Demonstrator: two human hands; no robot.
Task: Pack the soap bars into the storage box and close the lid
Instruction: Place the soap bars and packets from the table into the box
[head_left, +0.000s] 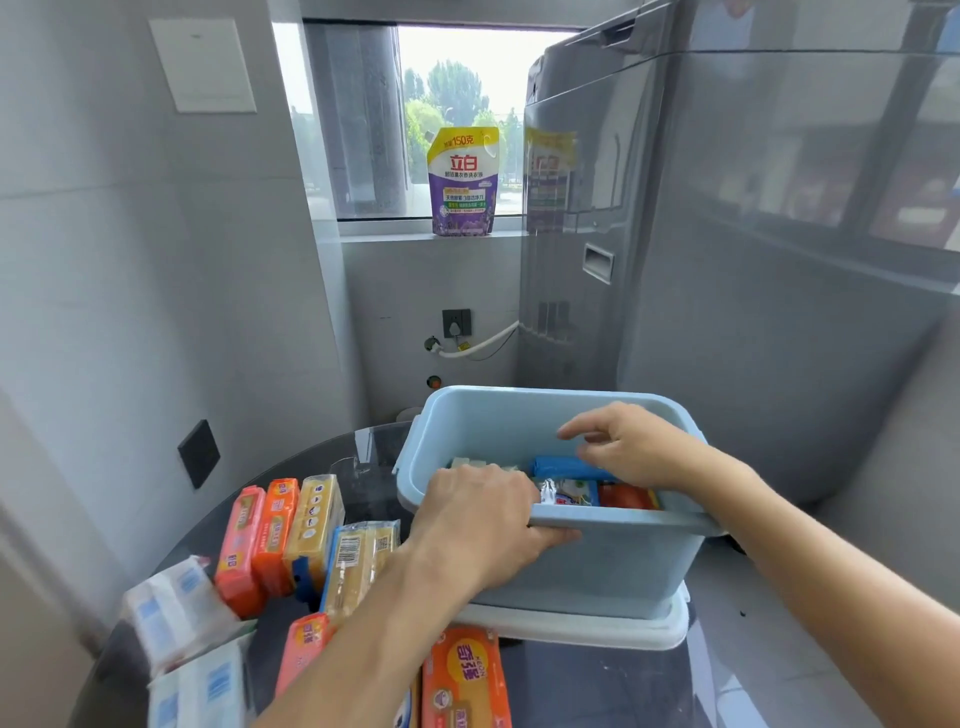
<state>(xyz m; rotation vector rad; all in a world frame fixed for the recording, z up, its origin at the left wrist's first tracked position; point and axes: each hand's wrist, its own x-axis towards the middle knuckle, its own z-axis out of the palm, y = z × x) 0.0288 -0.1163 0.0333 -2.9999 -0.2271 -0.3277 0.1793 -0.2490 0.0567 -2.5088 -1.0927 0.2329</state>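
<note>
A light blue storage box (597, 566) stands on its white lid (623, 631) on a dark round table. My left hand (483, 525) grips the box's near rim, fingers curled over the edge. My right hand (631, 447) reaches inside the box, fingers loosely spread just above a blue-wrapped soap bar (563, 466). Other soap bars (618, 496) lie in the box, partly hidden by the rim. Orange and yellow wrapped soap bars (291, 530) stand in a row on the table to the left, and an orange pack (465, 678) lies near the front.
White and blue packets (176, 608) lie at the table's left edge (171, 551). A grey washing machine (727, 234) rises close behind and to the right of the box. A purple detergent pouch (463, 182) stands on the window sill. Grey walls close in on the left.
</note>
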